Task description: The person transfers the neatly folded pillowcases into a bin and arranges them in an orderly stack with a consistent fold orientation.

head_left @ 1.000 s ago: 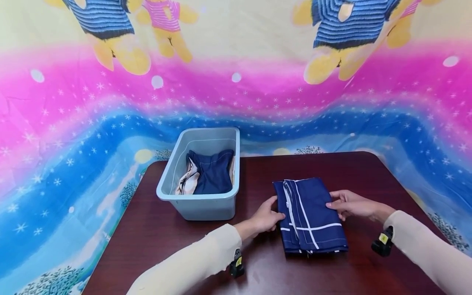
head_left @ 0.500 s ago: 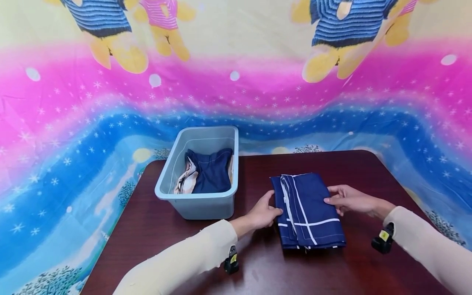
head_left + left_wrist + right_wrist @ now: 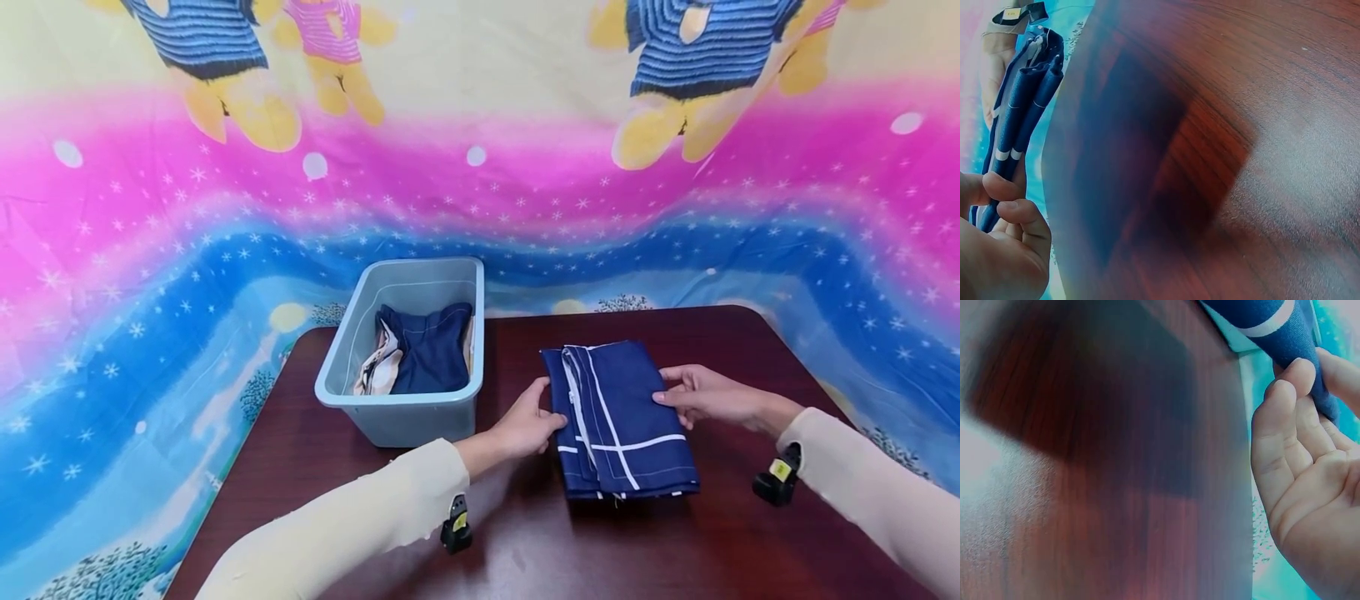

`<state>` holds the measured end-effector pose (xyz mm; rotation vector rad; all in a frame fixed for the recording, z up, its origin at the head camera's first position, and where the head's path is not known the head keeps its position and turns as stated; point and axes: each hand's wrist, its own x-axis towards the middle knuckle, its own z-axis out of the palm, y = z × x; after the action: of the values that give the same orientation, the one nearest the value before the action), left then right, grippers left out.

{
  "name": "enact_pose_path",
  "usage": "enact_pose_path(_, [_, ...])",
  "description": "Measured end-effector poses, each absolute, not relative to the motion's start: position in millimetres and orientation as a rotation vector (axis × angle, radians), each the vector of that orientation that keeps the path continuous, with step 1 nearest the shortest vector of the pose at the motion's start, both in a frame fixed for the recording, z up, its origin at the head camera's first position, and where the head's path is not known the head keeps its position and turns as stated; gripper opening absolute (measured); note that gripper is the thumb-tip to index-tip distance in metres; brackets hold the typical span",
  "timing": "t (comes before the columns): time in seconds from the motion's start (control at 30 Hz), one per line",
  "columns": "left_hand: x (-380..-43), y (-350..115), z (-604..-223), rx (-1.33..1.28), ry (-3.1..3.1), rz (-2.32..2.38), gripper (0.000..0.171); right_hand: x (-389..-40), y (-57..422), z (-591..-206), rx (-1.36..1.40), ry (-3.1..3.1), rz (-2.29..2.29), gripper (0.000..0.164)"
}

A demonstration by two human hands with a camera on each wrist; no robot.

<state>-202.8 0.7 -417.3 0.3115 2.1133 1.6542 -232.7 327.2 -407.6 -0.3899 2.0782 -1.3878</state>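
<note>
A folded navy cloth [image 3: 622, 417] with white stripes hangs level between my two hands, above the table. My left hand [image 3: 521, 423] pinches its left edge, thumb on top and fingers beneath. On the opposite edge my right hand [image 3: 708, 396] grips it the same way. In the left wrist view the folded layers of the navy cloth [image 3: 1019, 112] show edge-on, raised off the wood. The right wrist view has the right hand's fingers [image 3: 1275, 419] under a corner of the cloth [image 3: 1272, 328].
To the left stands a grey-blue plastic bin [image 3: 408, 400], holding a navy cloth [image 3: 435, 350] and a beige patterned cloth [image 3: 381, 367]. Both rest on a dark red-brown wooden table [image 3: 525, 542]. Behind the table hangs a colourful printed curtain [image 3: 480, 200].
Both hands have lifted the folded cloth off the table and moved it slightly away from me and to the left. The bin and its contents stay put.
</note>
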Motion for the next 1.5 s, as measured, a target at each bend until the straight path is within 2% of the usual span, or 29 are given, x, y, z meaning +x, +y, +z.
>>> enact_pose_path(0.73, [-199,-18,-376,0.293,2.132,1.644,0.060,-232,313,-372,-0.392,2.081,-1.420,0.057])
enact_pose_path(1.17, [-208,-33,-344,0.326,2.123,1.613,0.059,-238,298,-348,-0.381,2.065,-1.462,0.057])
enact_pose_path(1.5, [-215,-48,-326,0.343,2.152,1.582,0.064,-244,287,-333,-0.404,2.052,-1.472,0.052])
